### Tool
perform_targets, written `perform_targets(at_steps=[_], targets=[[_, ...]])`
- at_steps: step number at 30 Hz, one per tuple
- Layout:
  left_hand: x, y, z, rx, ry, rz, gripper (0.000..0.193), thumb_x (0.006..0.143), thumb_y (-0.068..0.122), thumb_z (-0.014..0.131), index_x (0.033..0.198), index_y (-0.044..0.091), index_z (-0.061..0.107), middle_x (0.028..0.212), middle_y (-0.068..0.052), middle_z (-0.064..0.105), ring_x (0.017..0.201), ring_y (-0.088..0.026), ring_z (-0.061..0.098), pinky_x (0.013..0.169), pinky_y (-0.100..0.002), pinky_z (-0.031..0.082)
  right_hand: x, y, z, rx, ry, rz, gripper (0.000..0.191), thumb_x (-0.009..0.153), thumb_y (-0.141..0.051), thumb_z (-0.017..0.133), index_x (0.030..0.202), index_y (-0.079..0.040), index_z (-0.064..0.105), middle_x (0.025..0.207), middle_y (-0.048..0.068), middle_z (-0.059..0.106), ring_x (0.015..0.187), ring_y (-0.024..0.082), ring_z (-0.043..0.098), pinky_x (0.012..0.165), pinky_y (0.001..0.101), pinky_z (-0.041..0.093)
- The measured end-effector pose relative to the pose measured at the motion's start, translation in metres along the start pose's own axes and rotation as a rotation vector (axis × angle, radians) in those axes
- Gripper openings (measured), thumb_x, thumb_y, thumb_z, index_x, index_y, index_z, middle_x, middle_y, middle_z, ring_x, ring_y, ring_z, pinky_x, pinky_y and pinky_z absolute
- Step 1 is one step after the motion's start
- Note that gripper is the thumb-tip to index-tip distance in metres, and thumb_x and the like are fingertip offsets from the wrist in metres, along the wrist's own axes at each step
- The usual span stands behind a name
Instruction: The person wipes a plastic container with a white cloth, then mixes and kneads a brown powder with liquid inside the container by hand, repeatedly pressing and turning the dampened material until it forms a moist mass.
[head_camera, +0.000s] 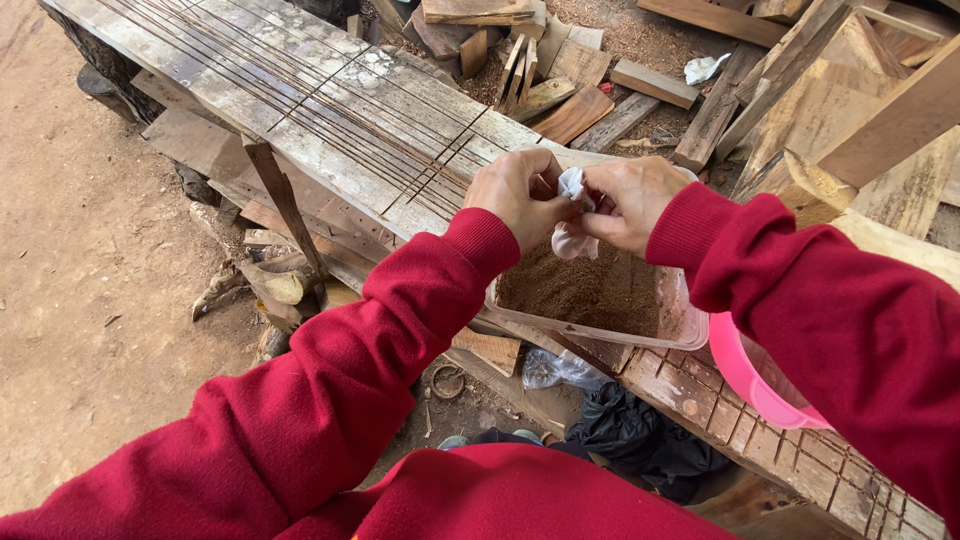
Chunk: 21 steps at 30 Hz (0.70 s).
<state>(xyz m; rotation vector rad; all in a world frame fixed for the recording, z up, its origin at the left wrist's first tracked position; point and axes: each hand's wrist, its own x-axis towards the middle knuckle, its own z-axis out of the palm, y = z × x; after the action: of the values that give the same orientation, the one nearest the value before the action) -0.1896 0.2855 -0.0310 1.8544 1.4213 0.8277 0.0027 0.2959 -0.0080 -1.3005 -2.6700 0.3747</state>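
Note:
My left hand (517, 197) and my right hand (630, 200) meet over a clear plastic tub (680, 318) of brown sawdust-like powder (585, 290). Both hands pinch a small crumpled white plastic bag (572, 215) between their fingertips, held just above the powder. Red sleeves cover both arms. The tub rests on the edge of a weathered wooden bench (330, 110).
A pink bowl (745, 375) sits right of the tub, partly under my right sleeve, on a tiled slab (790, 450). Thin metal rods (300, 95) lie along the bench. Wood offcuts (575, 80) and planks pile at the back. A black bag (640, 435) lies below; bare dirt ground (80, 250) at left.

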Motion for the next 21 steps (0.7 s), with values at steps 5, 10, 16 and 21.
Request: perform_targets(at_steps=[5,10,16,21], targets=[[0.001,0.003,0.002,-0.042,-0.009,0.031,0.02,0.079,0.022,0.083,0.087,0.007,0.071,0.087,-0.009,0.079,0.078,-0.016,0.079,0.072,-0.031,0.062,0.002,0.005,-0.005,-0.028,-0.097,0.117,0.027,0.079,-0.033,0.077,0.098,-0.015,0.072,0.077,0.002,0.075,0.068,0.019,0.074,0.07,0.0363,0.058],[0.0,0.005,0.003,-0.06,-0.003,0.026,0.022,0.077,0.021,0.084,0.087,0.006,0.071,0.086,-0.01,0.079,0.077,-0.017,0.079,0.072,-0.031,0.062,-0.003,0.005,0.003,-0.081,-0.023,0.093,0.025,0.083,-0.03,0.076,0.098,-0.011,0.068,0.076,0.007,0.072,0.068,0.023,0.072,0.068,0.0379,0.058],[0.004,0.003,0.001,-0.074,0.02,0.077,0.024,0.075,0.024,0.086,0.086,0.008,0.072,0.082,-0.009,0.079,0.073,-0.015,0.078,0.068,-0.03,0.06,-0.001,0.008,-0.003,0.022,-0.052,0.086,0.029,0.085,-0.03,0.074,0.112,-0.019,0.071,0.083,0.003,0.077,0.071,0.021,0.075,0.073,0.037,0.058],[0.012,0.003,-0.003,-0.053,0.008,0.08,0.026,0.076,0.028,0.086,0.085,0.007,0.072,0.077,-0.008,0.077,0.068,-0.014,0.076,0.063,-0.03,0.059,0.001,0.004,-0.01,0.092,-0.064,0.216,0.031,0.084,-0.031,0.077,0.112,-0.017,0.072,0.09,0.004,0.077,0.081,0.017,0.076,0.078,0.0356,0.06]])
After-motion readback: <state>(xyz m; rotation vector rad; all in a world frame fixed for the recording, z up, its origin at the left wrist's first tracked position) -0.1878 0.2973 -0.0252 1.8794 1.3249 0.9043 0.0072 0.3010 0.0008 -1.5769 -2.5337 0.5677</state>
